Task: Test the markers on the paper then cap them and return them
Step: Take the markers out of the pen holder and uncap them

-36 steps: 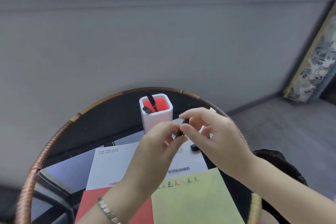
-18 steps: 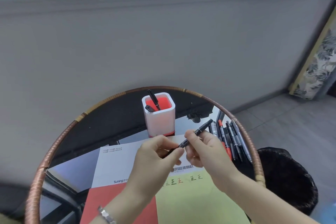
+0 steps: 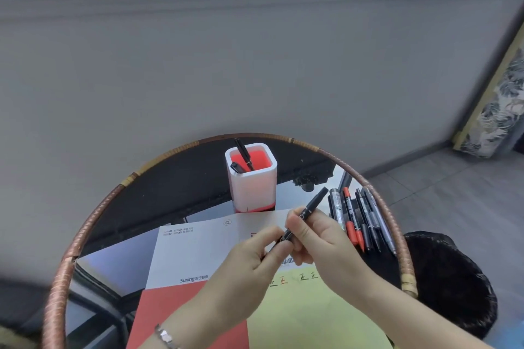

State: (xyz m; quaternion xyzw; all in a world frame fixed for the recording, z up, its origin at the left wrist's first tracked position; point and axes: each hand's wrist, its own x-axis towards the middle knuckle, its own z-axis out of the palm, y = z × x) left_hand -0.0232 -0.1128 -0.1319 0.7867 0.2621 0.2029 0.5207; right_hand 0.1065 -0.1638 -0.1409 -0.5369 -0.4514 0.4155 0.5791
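My right hand (image 3: 326, 238) pinched the black marker (image 3: 304, 217) mid-barrel, its axis slanting up-right above the paper (image 3: 198, 252); my left hand (image 3: 249, 261) gripped its lower end, the cap, I judged.

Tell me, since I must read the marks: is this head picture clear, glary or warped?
Head view: bright windows behind, the round glass tabletop mirrors them; wide-angle bending curves the grey wall; marks on the yellow-green paper look small and soft.

The round glass table (image 3: 198, 187) carries a pen holder (image 3: 251, 190), papers (image 3: 198, 252) and loose markers (image 3: 360, 218).
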